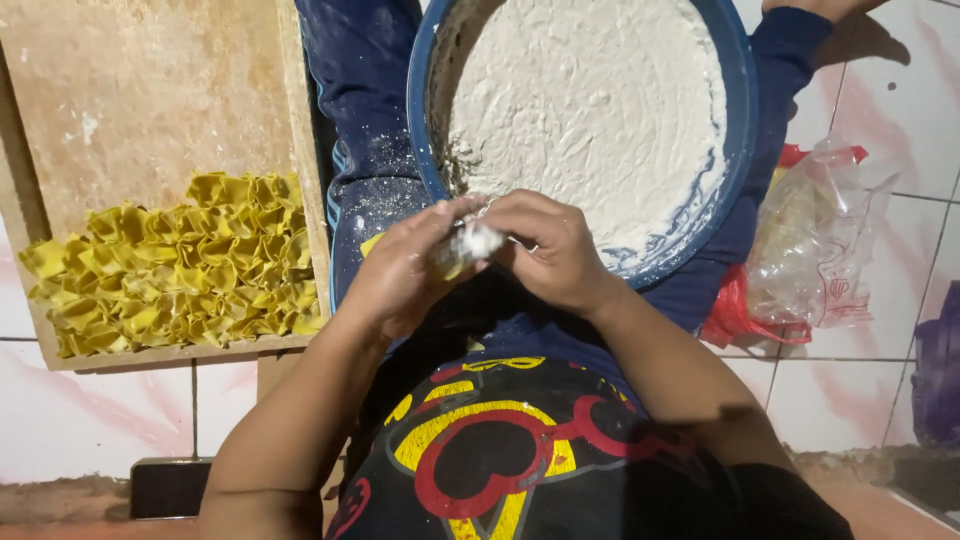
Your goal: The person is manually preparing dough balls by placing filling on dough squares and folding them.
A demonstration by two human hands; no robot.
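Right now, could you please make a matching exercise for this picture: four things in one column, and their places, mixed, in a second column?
Things:
1. round blue bowl of white paste
2. folded yellow dumpling wrappers
3. clear plastic bag
4. small white-filled piece

Places:
A. between the fingertips of the left hand and the right hand
B. on the wooden board at the left
C. on the tiled floor at the right
D. on the person's lap

Pairs: 1-D, 2-B, 3-C, 4-A

Both forearms angle inward; left hand (400, 270) and right hand (555, 250) meet, fingers pinched together.
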